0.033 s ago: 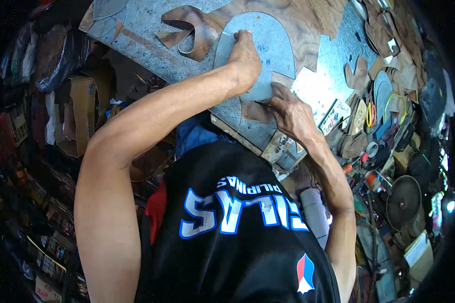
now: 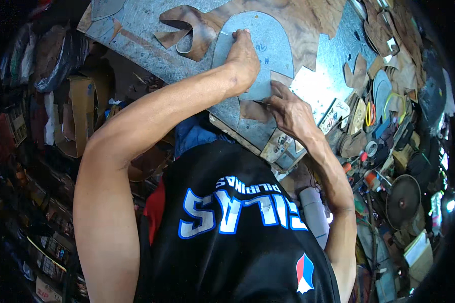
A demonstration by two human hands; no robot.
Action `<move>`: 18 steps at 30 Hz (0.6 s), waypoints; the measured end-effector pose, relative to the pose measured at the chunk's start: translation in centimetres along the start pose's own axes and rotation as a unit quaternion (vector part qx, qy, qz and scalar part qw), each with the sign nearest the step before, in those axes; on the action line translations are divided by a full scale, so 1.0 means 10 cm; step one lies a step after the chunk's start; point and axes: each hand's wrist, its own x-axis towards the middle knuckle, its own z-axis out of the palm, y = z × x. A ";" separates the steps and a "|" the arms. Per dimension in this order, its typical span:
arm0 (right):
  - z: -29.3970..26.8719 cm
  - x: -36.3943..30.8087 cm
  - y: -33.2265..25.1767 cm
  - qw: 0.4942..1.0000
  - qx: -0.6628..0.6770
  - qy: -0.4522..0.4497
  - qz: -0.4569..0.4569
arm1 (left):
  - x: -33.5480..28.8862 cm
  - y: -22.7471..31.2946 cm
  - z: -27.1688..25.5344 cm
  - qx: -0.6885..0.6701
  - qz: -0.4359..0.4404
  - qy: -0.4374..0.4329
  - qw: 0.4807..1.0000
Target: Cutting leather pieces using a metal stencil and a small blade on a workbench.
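Note:
A blue-grey flat template (image 2: 275,48) with a rounded top lies over brown leather (image 2: 304,22) on the worktable. My left hand (image 2: 243,58) presses down on the template from above, its fingers stretched forward and resting on the surface. By the template's lower right edge is my right hand (image 2: 288,107), fingers bent and closed in a pinch. A dark thin tip shows at its fingertips, but what it holds is too small to make out. A small brown leather piece (image 2: 254,110) lies just beside those fingertips.
A curled leather offcut (image 2: 199,38) lies left of the template on the metal-topped table (image 2: 141,38). Leather scraps (image 2: 356,73), tape rolls (image 2: 371,148) and tools crowd the right side. A cardboard box (image 2: 81,113) stands at the left, and a round fan-like disc (image 2: 403,202) at lower right.
The whole view has shifted very slightly. Both hands keep nearly the same places, and the dark tip at my right fingers shows less than before.

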 end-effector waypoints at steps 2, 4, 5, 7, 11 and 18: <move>0.03 0.00 0.08 1.000 -0.004 0.000 -0.006 | 0.00 0.02 0.01 0.000 -0.006 0.004 1.000; 0.01 0.00 0.14 1.000 -0.006 0.000 -0.013 | 0.00 0.03 0.01 0.000 -0.011 0.008 1.000; -0.04 0.01 0.16 1.000 -0.004 -0.026 -0.009 | 0.00 0.03 0.00 0.006 -0.010 0.007 1.000; -0.11 0.03 0.20 0.999 -0.003 -0.053 -0.004 | 0.00 0.04 0.01 0.010 -0.006 0.008 1.000; -0.24 0.11 0.30 0.994 -0.006 -0.104 -0.035 | 0.01 0.04 0.03 0.021 -0.014 0.009 1.000; -0.35 0.25 0.48 0.984 -0.031 -0.140 -0.105 | -0.02 0.01 -0.07 0.038 0.010 -0.011 0.999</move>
